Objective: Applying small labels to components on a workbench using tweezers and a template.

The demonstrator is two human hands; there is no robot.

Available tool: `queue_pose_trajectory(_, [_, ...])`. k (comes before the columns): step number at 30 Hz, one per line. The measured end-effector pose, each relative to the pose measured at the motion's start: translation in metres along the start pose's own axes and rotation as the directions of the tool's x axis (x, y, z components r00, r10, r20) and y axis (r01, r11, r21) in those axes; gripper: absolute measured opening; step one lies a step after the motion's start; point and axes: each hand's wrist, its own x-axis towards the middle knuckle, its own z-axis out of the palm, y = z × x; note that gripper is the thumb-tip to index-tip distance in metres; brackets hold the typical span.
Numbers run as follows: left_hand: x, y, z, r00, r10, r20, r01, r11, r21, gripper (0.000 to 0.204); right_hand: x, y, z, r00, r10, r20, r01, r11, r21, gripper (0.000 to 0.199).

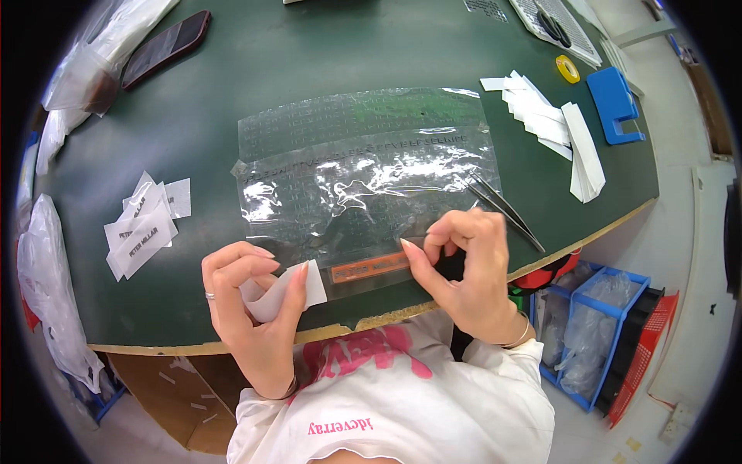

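Observation:
A clear plastic sheet (309,205) with embossed dark lettering lies on the dark green table in front of me. Along its near edge is a narrow orange strip (371,267) with raised letters. My left hand (251,298) grips a curled white paper slip (315,288) between thumb and fingers, just left of that strip. Over the strip's right end, my right hand (468,267) is curled, its thumb tip touching there; whether its fingers pinch anything is hidden. A pair of tweezers (506,210) rests on the sheet's right edge, beside my right hand.
Printed translucent labels (143,230) are piled at the left, below a phone (166,48) and plastic bags (50,271). White paper strips (541,116), a yellow tape roll (567,69), a blue dispenser (613,104) and black scissors (553,28) lie right. Blue crates (599,305) stand beyond the table edge.

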Motion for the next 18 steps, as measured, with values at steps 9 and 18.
queue_pose_trajectory(9, [-0.001,0.000,-0.001,1.000,-0.005,0.022,0.006,1.000,-0.020,0.037,0.006,-0.022,-0.002,0.902,-0.279,0.328,0.331,0.937,-0.111,0.047])
queue_pose_trajectory(18, [0.000,-0.004,-0.006,0.994,0.083,0.074,-0.089,0.993,0.078,0.025,0.015,-0.008,-0.036,0.924,-0.151,0.351,0.220,0.961,-0.167,0.033])
